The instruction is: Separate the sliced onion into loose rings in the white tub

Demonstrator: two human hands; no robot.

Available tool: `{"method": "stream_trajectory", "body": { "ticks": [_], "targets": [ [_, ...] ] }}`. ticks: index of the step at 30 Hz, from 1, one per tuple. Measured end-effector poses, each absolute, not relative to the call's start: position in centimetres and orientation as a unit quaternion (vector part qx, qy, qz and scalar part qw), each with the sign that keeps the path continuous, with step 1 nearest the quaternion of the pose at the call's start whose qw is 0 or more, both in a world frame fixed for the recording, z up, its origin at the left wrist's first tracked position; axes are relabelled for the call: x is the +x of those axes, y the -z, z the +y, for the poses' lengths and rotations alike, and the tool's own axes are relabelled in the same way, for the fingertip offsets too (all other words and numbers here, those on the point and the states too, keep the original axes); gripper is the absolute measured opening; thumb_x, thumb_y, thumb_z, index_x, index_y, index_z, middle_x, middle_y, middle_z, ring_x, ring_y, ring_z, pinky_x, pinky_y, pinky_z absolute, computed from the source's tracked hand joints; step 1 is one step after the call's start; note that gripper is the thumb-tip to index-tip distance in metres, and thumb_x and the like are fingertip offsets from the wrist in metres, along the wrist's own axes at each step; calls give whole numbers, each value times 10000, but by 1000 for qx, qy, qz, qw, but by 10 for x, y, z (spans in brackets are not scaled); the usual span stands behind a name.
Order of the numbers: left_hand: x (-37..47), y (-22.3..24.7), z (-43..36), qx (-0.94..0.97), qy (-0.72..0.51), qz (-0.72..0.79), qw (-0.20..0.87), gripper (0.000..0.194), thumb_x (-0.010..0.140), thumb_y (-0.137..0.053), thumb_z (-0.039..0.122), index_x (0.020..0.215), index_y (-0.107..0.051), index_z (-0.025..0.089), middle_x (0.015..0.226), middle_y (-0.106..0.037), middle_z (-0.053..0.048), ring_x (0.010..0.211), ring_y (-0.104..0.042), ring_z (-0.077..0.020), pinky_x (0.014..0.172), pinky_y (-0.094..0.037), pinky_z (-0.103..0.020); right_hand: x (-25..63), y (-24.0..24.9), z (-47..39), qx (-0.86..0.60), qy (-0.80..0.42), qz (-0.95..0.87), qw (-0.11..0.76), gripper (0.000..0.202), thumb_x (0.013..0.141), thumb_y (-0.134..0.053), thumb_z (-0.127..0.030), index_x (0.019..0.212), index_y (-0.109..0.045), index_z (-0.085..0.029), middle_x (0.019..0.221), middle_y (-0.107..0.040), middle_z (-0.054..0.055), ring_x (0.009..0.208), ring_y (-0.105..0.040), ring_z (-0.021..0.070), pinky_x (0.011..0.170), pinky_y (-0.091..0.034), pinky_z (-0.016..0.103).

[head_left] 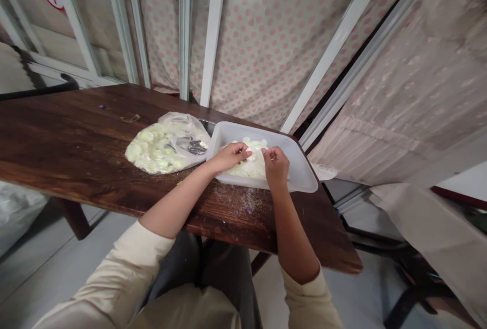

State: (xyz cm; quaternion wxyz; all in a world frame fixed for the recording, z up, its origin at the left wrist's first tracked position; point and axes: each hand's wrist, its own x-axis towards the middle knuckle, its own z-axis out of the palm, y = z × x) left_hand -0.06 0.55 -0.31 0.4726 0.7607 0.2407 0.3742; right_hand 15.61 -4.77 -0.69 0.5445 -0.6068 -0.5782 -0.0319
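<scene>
A white plastic tub [304, 169] stands on the dark wooden table, with many pale, thin pieces [249, 166] inside it. Over the left part of these pieces is my left hand [234, 156], its fingers pinched together at a small whitish bit. My right hand [276, 161] is just to the right, above the tub, with thumb and forefinger pressed together; what they hold, if anything, is too small to name. The two hands are slightly apart. Left of the tub lies a clear plastic bag [160, 149] full of pale green round pieces.
The wooden table [76, 151] has crumbs scattered near its front edge and a small string-like loop [130, 118] at the back left. A dotted curtain [274, 39] hangs behind framed glass. Dark chair parts [414, 298] stand at the lower right.
</scene>
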Motion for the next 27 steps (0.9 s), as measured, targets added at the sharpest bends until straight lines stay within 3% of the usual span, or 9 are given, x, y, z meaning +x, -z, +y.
{"method": "stream_trajectory", "body": {
  "ticks": [6, 11, 23, 27],
  "targets": [
    [0, 4, 5, 766, -378, 207, 478, 256, 776, -513, 393, 720, -483, 145, 656, -445, 23, 607, -417, -78, 597, -345, -212, 154, 6, -46, -548, -3, -650, 526, 255, 843, -398, -376, 763, -537, -179, 774, -581, 27, 740, -510, 140, 684, -392, 267],
    [0, 3, 4, 774, -359, 206, 479, 280, 762, -527, 410, 697, -469, 144, 616, -385, 39, 567, -349, -68, 555, -281, -207, 152, 2, -49, -521, -56, -688, 502, 211, 795, -492, -362, 681, -499, -185, 683, -531, -11, 680, -491, 121, 679, -392, 251],
    [1, 4, 4, 782, -339, 211, 478, 332, 755, -515, 460, 655, -447, 150, 598, -379, 37, 550, -330, -71, 548, -268, -215, 152, 4, -50, -556, 38, -690, 461, 309, 854, -389, -350, 592, -435, -193, 578, -450, -24, 570, -398, 116, 575, -295, 250],
    [0, 1, 1, 774, -343, 218, 485, 327, 753, -519, 445, 637, -426, 153, 584, -375, 44, 543, -332, -67, 546, -269, -213, 150, 4, -51, -576, 123, -689, 422, 309, 870, -383, -350, 619, -468, -192, 631, -497, 8, 624, -431, 137, 614, -291, 265]
  ]
}}
